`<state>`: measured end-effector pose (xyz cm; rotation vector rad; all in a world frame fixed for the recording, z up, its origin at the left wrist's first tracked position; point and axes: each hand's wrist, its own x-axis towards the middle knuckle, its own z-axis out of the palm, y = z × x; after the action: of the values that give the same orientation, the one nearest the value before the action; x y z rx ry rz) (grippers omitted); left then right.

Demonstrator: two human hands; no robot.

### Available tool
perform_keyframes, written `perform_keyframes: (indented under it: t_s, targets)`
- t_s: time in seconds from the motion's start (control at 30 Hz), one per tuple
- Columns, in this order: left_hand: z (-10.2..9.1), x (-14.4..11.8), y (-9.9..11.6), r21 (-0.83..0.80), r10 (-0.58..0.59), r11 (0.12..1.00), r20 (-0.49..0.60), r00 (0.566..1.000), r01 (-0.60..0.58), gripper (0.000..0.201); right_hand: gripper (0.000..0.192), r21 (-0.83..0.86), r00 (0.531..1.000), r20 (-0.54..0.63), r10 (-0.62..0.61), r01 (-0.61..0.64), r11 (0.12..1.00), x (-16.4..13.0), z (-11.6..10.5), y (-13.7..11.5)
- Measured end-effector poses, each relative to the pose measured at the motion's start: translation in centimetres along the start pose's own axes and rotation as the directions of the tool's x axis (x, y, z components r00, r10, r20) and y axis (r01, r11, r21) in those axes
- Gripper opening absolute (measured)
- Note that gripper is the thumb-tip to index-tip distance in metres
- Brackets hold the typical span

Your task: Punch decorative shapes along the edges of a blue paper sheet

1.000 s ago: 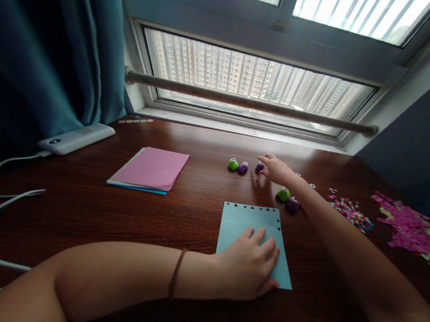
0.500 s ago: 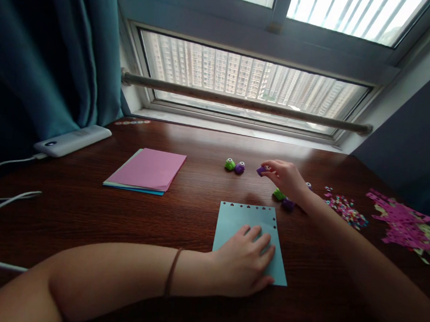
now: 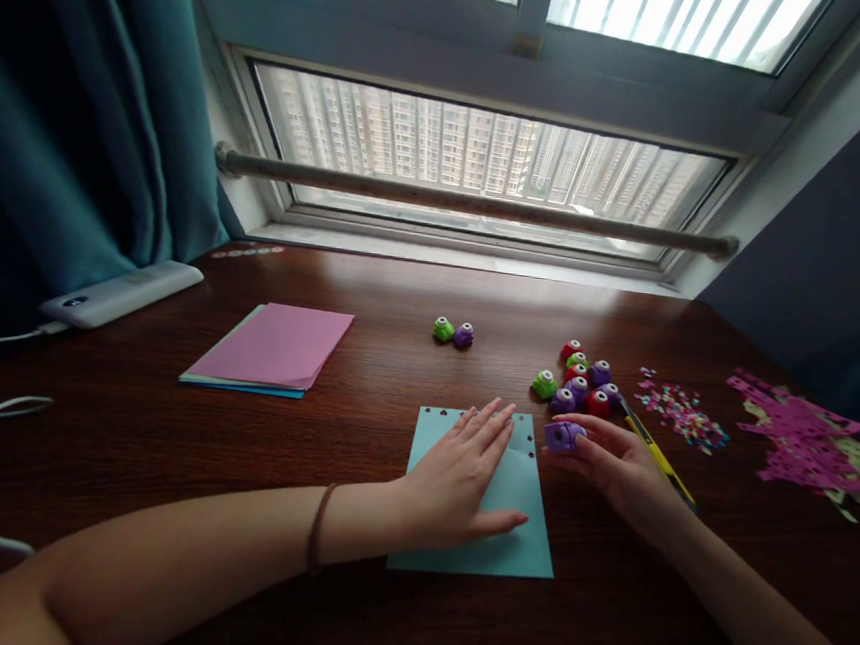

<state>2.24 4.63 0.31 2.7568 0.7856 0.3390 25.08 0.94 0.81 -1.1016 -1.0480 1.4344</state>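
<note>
Currently: head view, paper pinned flat, punch gripped at sheet's right edge.
Left hand [image 3: 462, 476] spread flat on light blue paper sheet [image 3: 509, 530], holding nothing. Right hand [image 3: 613, 464] pinching purple craft punch [image 3: 563, 436] between fingertips, just beside punched top-right corner. Punch cluster [image 3: 582, 381] behind; pink paper stack [image 3: 273, 346] far left on wooden desk [image 3: 164, 440].

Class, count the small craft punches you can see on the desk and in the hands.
10: one purple punch in the right hand; a far pair; seven clustered beyond that hand. Others may hide there.
</note>
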Motion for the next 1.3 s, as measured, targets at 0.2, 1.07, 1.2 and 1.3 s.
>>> perform_keyframes:
  t_s: [0.2,1.07,1.2,1.3]
  targets:
    - [-0.1,0.3,0.0,0.0,-0.051,0.999,0.128,0.99,0.052,0.088,0.04,-0.022,0.997,-0.059,0.043,-0.045,0.999,0.1,-0.4,-0.1]
    - [0.2,0.4,0.0,0.016,-0.052,0.999,0.105,0.993,0.051,0.079,0.022,-0.798,0.938,0.147,-0.314,0.3,0.523,-0.6,-0.4,0.1]
    - [0.1,0.4,0.1,0.023,-0.053,0.998,0.113,0.992,0.051,0.08,0.02,-0.815,0.94,0.157,-0.304,0.297,0.497,-0.5,-0.3,0.5]
    - [0.0,0.5,0.1,0.029,-0.058,0.998,0.124,0.991,0.055,0.08,0.019,-0.816,0.938,0.171,-0.301,0.306,0.49,-0.5,-0.2,0.5]
